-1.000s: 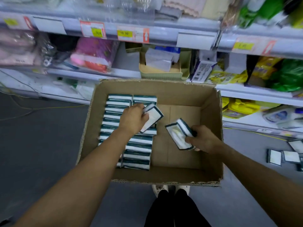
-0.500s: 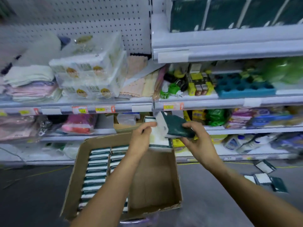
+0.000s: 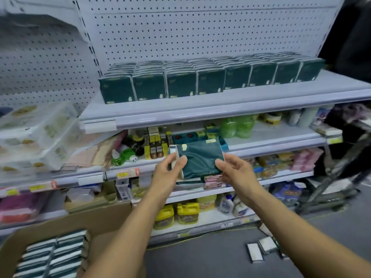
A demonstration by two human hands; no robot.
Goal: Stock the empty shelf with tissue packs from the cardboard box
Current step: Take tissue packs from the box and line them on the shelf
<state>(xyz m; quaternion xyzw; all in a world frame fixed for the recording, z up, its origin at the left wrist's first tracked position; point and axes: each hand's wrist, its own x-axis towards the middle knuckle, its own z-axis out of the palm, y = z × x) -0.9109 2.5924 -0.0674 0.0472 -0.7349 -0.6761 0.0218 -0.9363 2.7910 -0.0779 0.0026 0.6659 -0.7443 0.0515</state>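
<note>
- Left hand (image 3: pixel 170 169) and right hand (image 3: pixel 233 170) pinch dark green tissue packs (image 3: pixel 197 160) between them, apparently two or more, in mid-air below the shelf (image 3: pixel 200 106).
- Packed rows (image 3: pixel 200 79) stand toward that shelf's back edge.
- Cardboard box (image 3: pixel 66 223) sits lower left.

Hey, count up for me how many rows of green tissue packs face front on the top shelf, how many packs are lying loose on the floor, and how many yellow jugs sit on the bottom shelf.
Front-facing rows of tissue packs on the top shelf: 8
Loose packs on the floor: at least 3, others are cut off or blurred
Yellow jugs: 3
Total: 14
</note>
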